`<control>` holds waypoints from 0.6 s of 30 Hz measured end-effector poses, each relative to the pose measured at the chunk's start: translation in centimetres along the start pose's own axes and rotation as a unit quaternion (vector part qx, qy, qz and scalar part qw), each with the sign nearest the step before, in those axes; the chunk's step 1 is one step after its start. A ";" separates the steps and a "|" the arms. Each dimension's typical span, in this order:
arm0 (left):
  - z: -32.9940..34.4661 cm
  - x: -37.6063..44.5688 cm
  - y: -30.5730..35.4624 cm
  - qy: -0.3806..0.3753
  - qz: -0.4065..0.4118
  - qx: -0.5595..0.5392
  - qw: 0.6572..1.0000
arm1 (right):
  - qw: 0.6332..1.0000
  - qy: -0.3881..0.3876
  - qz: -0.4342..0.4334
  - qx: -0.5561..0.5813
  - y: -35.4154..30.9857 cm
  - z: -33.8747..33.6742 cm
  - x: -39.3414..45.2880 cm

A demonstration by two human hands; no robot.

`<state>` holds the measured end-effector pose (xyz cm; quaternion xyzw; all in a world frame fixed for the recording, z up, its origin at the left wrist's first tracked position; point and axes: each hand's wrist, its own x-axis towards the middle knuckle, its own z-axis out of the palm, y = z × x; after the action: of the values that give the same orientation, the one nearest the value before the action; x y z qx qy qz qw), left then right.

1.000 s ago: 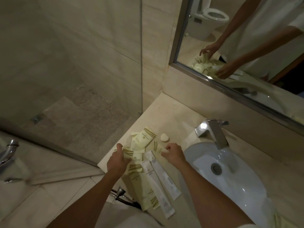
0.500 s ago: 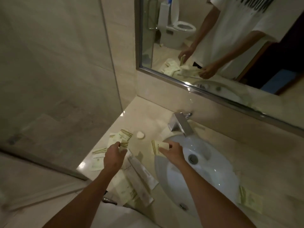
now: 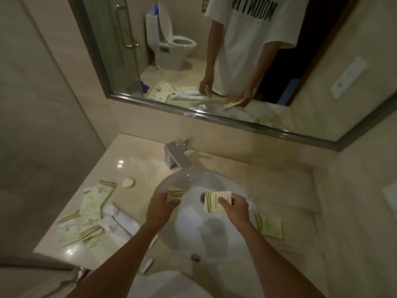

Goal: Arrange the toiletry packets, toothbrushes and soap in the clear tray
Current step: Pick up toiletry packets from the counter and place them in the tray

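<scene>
Small cream striped packet [image 3: 174, 194]: lower part hidden under the left fingers [image 3: 169, 201].
Flat cream packet with brown stripes [image 3: 214, 202]: right edge covered by the right fingers [image 3: 224, 201]; print too small to read.
White toothbrush sleeves [image 3: 120, 222]: blurred, left of the left fingers; ends hidden by the forearm.

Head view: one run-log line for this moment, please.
left hand: holds striped packet | right hand: holds second packet | both over sink | soap on counter | tray: not seen
</scene>
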<state>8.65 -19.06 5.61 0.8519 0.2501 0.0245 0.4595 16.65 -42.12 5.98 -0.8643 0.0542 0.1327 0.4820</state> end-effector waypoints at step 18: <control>12.8 2.1 10.5 -0.205 0.069 -0.043 0.975 | 0.986 0.120 0.112 -0.023 11.8 -14.1 1.9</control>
<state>18.20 -32.67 6.17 0.8335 0.0900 -0.1081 0.5343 18.37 -60.26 2.87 -0.8731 0.2053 0.0828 0.4344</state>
